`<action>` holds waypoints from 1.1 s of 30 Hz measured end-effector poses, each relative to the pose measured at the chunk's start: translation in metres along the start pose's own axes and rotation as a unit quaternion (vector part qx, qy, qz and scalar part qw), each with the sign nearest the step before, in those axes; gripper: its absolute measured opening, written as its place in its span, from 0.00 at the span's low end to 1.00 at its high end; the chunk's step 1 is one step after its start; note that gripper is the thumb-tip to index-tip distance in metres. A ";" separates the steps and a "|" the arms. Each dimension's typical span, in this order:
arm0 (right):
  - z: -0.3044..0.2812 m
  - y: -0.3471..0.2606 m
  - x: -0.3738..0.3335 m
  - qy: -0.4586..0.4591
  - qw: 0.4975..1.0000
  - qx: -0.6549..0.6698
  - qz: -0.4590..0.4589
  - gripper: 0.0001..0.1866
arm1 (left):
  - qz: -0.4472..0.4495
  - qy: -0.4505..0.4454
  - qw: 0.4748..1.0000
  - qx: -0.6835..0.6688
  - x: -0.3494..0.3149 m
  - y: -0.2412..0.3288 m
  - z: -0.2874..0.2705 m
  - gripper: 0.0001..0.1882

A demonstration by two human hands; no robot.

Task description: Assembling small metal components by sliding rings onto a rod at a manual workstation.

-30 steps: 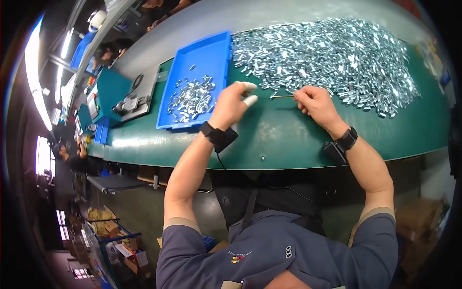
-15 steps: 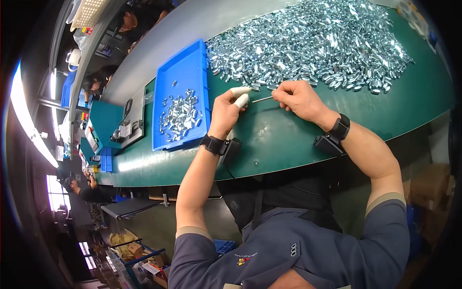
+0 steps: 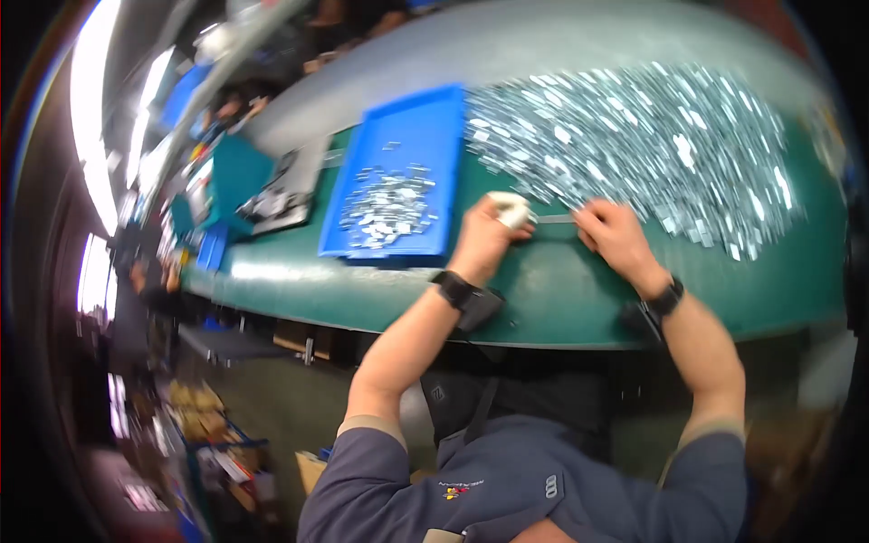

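My right hand (image 3: 617,242) pinches a thin metal rod (image 3: 554,219) that points left toward my other hand. My left hand (image 3: 493,233) wears pale finger covers (image 3: 510,210) on its thumb and forefinger. Those fingers are closed together close to the rod's tip; blur hides what is between them. Just beyond both hands spreads a large heap of small shiny metal pieces (image 3: 634,145). To the left of my left hand, a blue tray (image 3: 376,122) holds a smaller pile of similar metal pieces (image 3: 389,206).
All this lies on a green-topped table (image 3: 561,303), its near edge in front of my body. Left of the tray are a grey metal plate with a device (image 3: 285,195) and a teal box (image 3: 240,181). Other people sit farther off at the left and back.
The whole view has shifted and is blurred by motion. My left fingertips have curled inward and closed, and the rod's tip is now right beside them. My right hand keeps its pinch.
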State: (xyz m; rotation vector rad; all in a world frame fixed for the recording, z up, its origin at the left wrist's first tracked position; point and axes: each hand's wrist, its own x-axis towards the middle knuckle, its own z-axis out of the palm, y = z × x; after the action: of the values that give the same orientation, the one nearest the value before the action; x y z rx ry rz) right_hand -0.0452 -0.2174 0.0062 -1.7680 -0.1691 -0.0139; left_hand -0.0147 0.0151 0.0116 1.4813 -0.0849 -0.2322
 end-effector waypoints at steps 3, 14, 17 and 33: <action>-0.009 0.008 -0.012 0.006 1.000 0.006 0.027 0.16 | -0.017 -0.026 0.997 -0.064 0.000 -0.015 0.017 0.13; 0.006 0.020 -0.009 0.059 0.997 0.035 0.016 0.13 | 0.017 -0.028 0.997 -0.076 -0.018 -0.033 0.015 0.08; 0.003 0.022 -0.012 0.057 0.998 0.024 0.007 0.15 | 0.058 -0.040 0.996 -0.058 -0.017 -0.038 0.021 0.07; 0.015 0.025 -0.011 0.003 0.994 -0.108 -0.036 0.22 | 0.157 -0.065 0.985 -0.012 -0.016 -0.048 0.018 0.06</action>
State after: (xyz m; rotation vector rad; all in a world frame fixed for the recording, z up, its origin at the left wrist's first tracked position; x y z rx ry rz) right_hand -0.0541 -0.2081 -0.0220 -1.9764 -0.2335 -0.0930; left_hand -0.0390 -0.0021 -0.0335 1.4056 -0.4157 -0.0735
